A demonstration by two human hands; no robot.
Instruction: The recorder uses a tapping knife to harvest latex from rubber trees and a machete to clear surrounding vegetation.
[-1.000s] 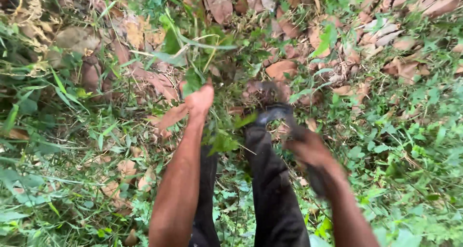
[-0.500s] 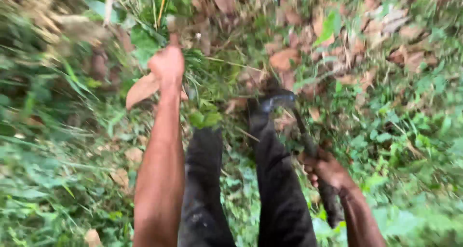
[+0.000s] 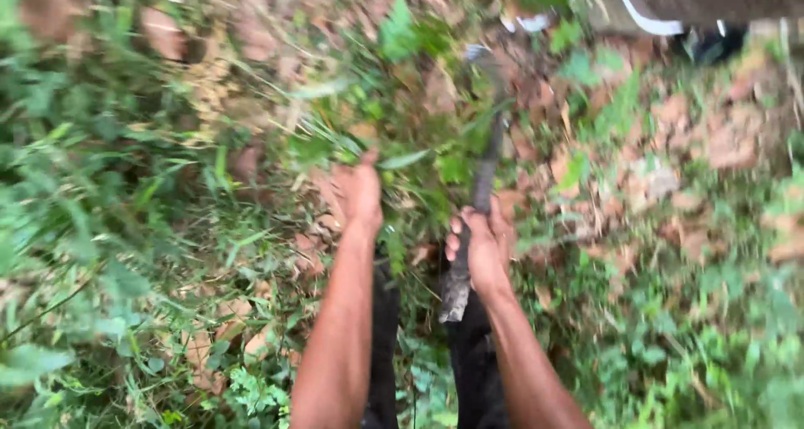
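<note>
My left hand [image 3: 358, 193] is closed around a clump of green weeds [image 3: 368, 136] that stands up from the ground in front of me. My right hand [image 3: 481, 246] grips the dark handle of a long-bladed cutting tool [image 3: 486, 165]. Its blade points up and away, past the weeds, and its tip is blurred. My two legs in black trousers [image 3: 469, 370] show between my forearms at the bottom of the view.
Grass and leafy weeds cover the ground on the left and right. Brown dry leaves [image 3: 712, 144] lie across the upper middle and right. At the top right edge is a dark object with a white curved edge [image 3: 662, 10], perhaps footwear.
My right hand has swung the tool from low on the right up to the middle, blade now pointing forward. My left hand has come back down to the centre with the weeds. The view shifted.
</note>
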